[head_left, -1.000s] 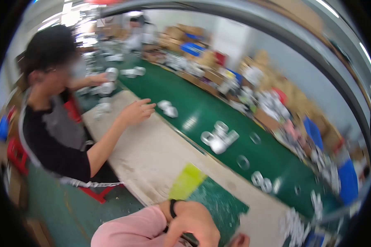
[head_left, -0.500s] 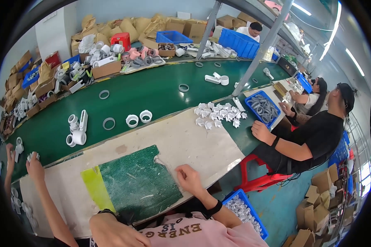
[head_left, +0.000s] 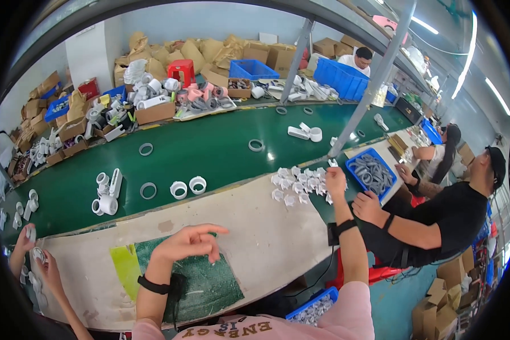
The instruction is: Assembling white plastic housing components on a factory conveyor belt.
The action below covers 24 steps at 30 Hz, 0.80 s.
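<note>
My left hand [head_left: 188, 243] hovers above the green mat [head_left: 215, 277], index finger stretched out and the others loosely bent, with nothing in it. My right hand [head_left: 336, 182] is extended to the right edge of a cluster of small white star-shaped plastic parts [head_left: 292, 184], its fingers bent together. A white piece [head_left: 332, 163] shows just past its fingertips; what the fingers grip, if anything, is hidden. A yellow-green strip [head_left: 124, 269] borders the mat on the beige work board [head_left: 266, 238].
White ring-shaped parts [head_left: 178, 190], grey rings [head_left: 148, 190] and white jointed parts [head_left: 106, 198] lie on the green conveyor belt [head_left: 204, 147]. A blue crate of grey rings [head_left: 372, 174] stands beside a seated co-worker [head_left: 436, 226]. At far left, another person's hands [head_left: 48, 269] hold white parts. A metal post [head_left: 374, 85] rises at right.
My right hand has moved from beside the mat out to the white parts. My left hand has risen from the lower edge to above the mat. The view has shifted slightly.
</note>
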Each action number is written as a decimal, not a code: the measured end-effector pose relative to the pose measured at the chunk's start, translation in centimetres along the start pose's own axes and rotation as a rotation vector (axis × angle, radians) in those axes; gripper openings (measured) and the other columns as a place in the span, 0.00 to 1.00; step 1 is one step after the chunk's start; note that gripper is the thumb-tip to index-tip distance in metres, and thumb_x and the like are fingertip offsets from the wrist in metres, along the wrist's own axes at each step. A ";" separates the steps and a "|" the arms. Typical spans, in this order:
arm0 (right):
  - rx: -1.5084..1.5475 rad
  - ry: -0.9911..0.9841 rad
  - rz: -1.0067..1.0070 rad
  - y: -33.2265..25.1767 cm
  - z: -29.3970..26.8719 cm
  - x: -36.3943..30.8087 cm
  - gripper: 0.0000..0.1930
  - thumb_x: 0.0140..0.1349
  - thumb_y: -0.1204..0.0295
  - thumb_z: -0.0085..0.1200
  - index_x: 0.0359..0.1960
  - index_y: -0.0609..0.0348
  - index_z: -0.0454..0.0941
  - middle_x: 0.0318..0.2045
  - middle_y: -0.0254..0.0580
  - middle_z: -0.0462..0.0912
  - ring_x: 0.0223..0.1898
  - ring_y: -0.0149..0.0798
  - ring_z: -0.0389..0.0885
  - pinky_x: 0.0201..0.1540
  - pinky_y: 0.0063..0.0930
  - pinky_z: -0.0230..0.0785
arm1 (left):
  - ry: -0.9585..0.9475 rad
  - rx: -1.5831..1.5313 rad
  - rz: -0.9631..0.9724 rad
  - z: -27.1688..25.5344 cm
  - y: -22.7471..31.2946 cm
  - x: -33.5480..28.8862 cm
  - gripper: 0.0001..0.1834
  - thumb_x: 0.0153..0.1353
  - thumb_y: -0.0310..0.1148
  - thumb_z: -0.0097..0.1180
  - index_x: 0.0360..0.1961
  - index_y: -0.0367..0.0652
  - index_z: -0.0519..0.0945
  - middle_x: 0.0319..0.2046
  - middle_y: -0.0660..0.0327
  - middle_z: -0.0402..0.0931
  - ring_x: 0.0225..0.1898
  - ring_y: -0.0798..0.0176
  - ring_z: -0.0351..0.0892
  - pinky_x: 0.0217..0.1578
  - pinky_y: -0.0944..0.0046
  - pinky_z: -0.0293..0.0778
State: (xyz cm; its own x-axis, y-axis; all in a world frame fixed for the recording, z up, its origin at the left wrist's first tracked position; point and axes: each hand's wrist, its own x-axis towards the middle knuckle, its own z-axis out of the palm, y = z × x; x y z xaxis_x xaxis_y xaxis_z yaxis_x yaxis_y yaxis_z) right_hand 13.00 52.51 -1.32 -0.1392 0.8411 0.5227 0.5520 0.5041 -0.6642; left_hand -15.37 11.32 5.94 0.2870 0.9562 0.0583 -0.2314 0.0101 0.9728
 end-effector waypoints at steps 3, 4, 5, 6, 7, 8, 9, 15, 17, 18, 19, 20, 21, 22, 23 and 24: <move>-0.458 0.036 0.054 2.4 3.9 4.3 0.16 0.46 0.71 0.52 0.38 0.65 0.73 0.34 0.56 0.78 0.44 0.57 0.74 0.45 0.47 0.68 | 0.190 -0.195 -0.069 -4.3 -4.6 0.5 0.24 0.63 0.37 0.49 0.56 0.34 0.66 0.32 0.57 0.78 0.36 0.64 0.78 0.38 0.65 0.74; -0.570 0.056 0.167 2.3 6.1 5.1 0.17 0.44 0.67 0.53 0.35 0.64 0.75 0.33 0.56 0.79 0.43 0.57 0.76 0.45 0.46 0.69 | 0.207 -0.278 -0.106 -5.2 -5.6 -0.3 0.23 0.64 0.37 0.48 0.57 0.34 0.65 0.33 0.57 0.78 0.37 0.64 0.78 0.38 0.65 0.74; -0.586 -0.062 0.147 3.2 7.2 5.7 0.15 0.44 0.64 0.54 0.31 0.62 0.77 0.33 0.54 0.80 0.39 0.56 0.79 0.45 0.46 0.71 | 0.245 -0.368 -0.128 -6.0 -6.9 -1.6 0.23 0.65 0.37 0.46 0.57 0.35 0.65 0.34 0.57 0.78 0.37 0.64 0.78 0.38 0.64 0.75; -0.469 -0.025 0.126 5.1 8.1 5.3 0.14 0.43 0.62 0.56 0.27 0.60 0.78 0.31 0.52 0.81 0.34 0.54 0.81 0.41 0.46 0.73 | 0.267 -0.370 -0.154 -6.9 -9.2 -2.3 0.23 0.65 0.37 0.46 0.57 0.35 0.65 0.34 0.57 0.78 0.38 0.63 0.78 0.39 0.64 0.75; -0.545 -0.207 0.157 2.9 9.4 3.9 0.14 0.44 0.61 0.56 0.28 0.59 0.78 0.31 0.49 0.82 0.34 0.50 0.82 0.37 0.44 0.74 | 0.351 -0.375 -0.177 -7.9 -11.0 -3.6 0.23 0.65 0.38 0.46 0.57 0.35 0.65 0.34 0.57 0.78 0.38 0.63 0.79 0.39 0.63 0.76; -1.206 -0.225 -0.291 13.9 3.1 7.2 0.10 0.47 0.63 0.54 0.27 0.55 0.79 0.29 0.49 0.81 0.30 0.47 0.81 0.28 0.42 0.74 | 0.247 -0.472 -0.194 -7.7 -10.6 0.5 0.22 0.65 0.39 0.46 0.56 0.37 0.66 0.35 0.56 0.78 0.38 0.62 0.79 0.40 0.63 0.76; -0.685 -0.082 0.004 5.6 1.2 4.4 0.05 0.50 0.71 0.51 0.27 0.55 0.78 0.25 0.45 0.80 0.22 0.40 0.78 0.20 0.35 0.70 | 0.329 -0.452 -0.248 -7.2 -9.7 0.7 0.22 0.65 0.40 0.46 0.56 0.39 0.67 0.35 0.54 0.78 0.38 0.61 0.80 0.39 0.63 0.77; -0.904 -0.492 0.056 12.4 6.5 6.7 0.17 0.57 0.59 0.49 0.34 0.62 0.81 0.32 0.55 0.81 0.37 0.50 0.80 0.39 0.39 0.71 | 0.387 -0.475 -0.204 -6.7 -11.9 -1.1 0.19 0.65 0.42 0.45 0.49 0.40 0.70 0.33 0.52 0.77 0.33 0.59 0.80 0.34 0.61 0.78; -0.816 -0.400 0.293 11.4 2.4 8.6 0.19 0.55 0.59 0.50 0.33 0.65 0.80 0.32 0.58 0.80 0.39 0.55 0.78 0.40 0.42 0.71 | 0.294 -0.464 -0.199 -6.9 -11.6 0.7 0.18 0.65 0.43 0.45 0.48 0.40 0.70 0.32 0.52 0.77 0.32 0.58 0.80 0.33 0.62 0.78; -0.818 -0.390 0.272 11.9 1.9 9.2 0.21 0.54 0.57 0.49 0.32 0.65 0.81 0.33 0.60 0.80 0.41 0.58 0.77 0.41 0.44 0.70 | 0.267 -0.462 -0.176 -6.9 -11.7 0.8 0.17 0.65 0.43 0.44 0.47 0.41 0.70 0.32 0.53 0.77 0.31 0.59 0.80 0.33 0.62 0.78; -0.819 -0.398 0.255 11.8 2.0 9.7 0.21 0.54 0.57 0.49 0.32 0.65 0.81 0.33 0.60 0.80 0.41 0.58 0.77 0.41 0.44 0.70 | 0.248 -0.466 -0.160 -6.8 -11.7 0.7 0.17 0.65 0.43 0.44 0.47 0.41 0.70 0.31 0.53 0.76 0.31 0.59 0.80 0.33 0.62 0.78; -0.831 -0.413 0.224 11.8 2.0 10.0 0.21 0.54 0.57 0.49 0.32 0.65 0.81 0.33 0.60 0.80 0.41 0.58 0.77 0.41 0.44 0.70 | 0.261 -0.473 -0.154 -6.7 -11.8 0.6 0.17 0.65 0.43 0.44 0.47 0.41 0.70 0.31 0.53 0.76 0.31 0.59 0.80 0.33 0.62 0.78; -0.842 -0.424 0.196 12.0 2.2 10.5 0.20 0.54 0.57 0.49 0.33 0.65 0.81 0.33 0.59 0.80 0.41 0.58 0.77 0.41 0.44 0.70 | 0.254 -0.474 -0.156 -6.9 -11.7 0.8 0.17 0.65 0.43 0.44 0.46 0.41 0.70 0.31 0.53 0.76 0.30 0.59 0.80 0.33 0.62 0.78; -0.854 -0.436 0.168 12.1 2.3 10.8 0.20 0.54 0.57 0.49 0.33 0.65 0.81 0.34 0.59 0.80 0.41 0.58 0.77 0.41 0.44 0.70 | 0.248 -0.476 -0.160 -7.0 -11.7 0.8 0.17 0.65 0.44 0.45 0.46 0.41 0.70 0.31 0.53 0.76 0.30 0.59 0.80 0.33 0.62 0.78; -0.867 -0.450 0.139 12.3 2.5 11.0 0.20 0.54 0.57 0.49 0.33 0.65 0.81 0.34 0.59 0.80 0.41 0.58 0.77 0.41 0.45 0.70 | 0.258 -0.483 -0.155 -7.1 -11.9 0.8 0.17 0.65 0.44 0.45 0.46 0.41 0.70 0.31 0.53 0.76 0.30 0.59 0.80 0.33 0.62 0.78; -0.872 -0.452 0.119 12.7 2.0 11.2 0.20 0.55 0.57 0.49 0.33 0.65 0.81 0.35 0.59 0.80 0.41 0.58 0.77 0.42 0.45 0.70 | 0.245 -0.486 -0.158 -7.1 -11.8 1.2 0.18 0.65 0.44 0.45 0.46 0.41 0.70 0.31 0.53 0.76 0.30 0.58 0.79 0.32 0.62 0.78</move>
State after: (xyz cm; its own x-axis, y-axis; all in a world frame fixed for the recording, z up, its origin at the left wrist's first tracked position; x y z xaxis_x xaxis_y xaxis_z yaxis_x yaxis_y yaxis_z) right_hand 16.78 68.69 -4.98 -0.2438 0.9642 0.1041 0.9698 0.2429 0.0216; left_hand -18.88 14.42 -7.11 0.1424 0.9716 -0.1891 -0.6210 0.2365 0.7473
